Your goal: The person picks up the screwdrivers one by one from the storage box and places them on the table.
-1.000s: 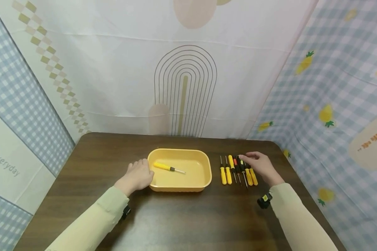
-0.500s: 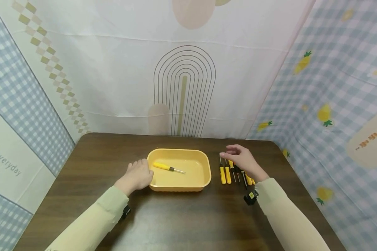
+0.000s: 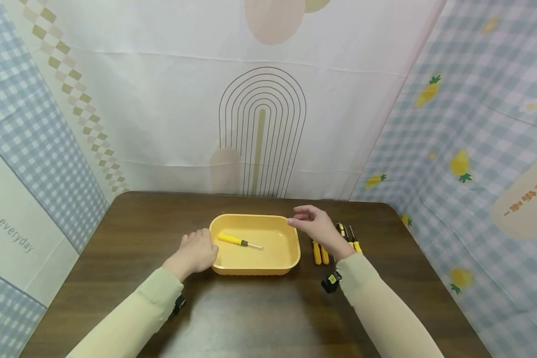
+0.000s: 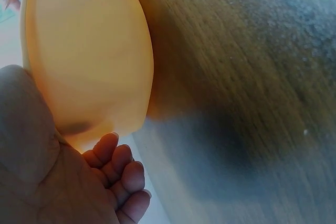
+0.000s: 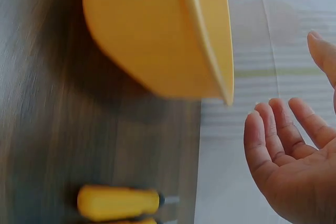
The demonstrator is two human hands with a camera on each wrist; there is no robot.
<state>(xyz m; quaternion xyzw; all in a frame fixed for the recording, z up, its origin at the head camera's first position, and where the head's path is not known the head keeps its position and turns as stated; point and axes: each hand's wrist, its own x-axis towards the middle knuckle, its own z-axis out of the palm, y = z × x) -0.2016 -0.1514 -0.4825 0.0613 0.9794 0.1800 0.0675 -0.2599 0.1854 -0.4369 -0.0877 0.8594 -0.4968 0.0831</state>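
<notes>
A yellow plastic basin stands on the table with one yellow-handled screwdriver lying inside it. My left hand holds the basin's left end; in the left wrist view the thumb is at the rim and the fingers curl by the outer wall. Near the basin's right end, my right hand hovers with thumb and fingers spread apart. In the right wrist view its palm shows and nothing is in it. Right of the basin lie several more screwdrivers, among them a yellow-handled one, partly hidden by my right hand and wrist.
The dark wooden table extends around the basin to a back edge against a white patterned curtain. A blue checked cloth hangs along the right side, and another on the left.
My right hand has moved left from above the right-hand screwdrivers to the basin's right end, uncovering some of them and covering others. The left hand and the basin have stayed in place.
</notes>
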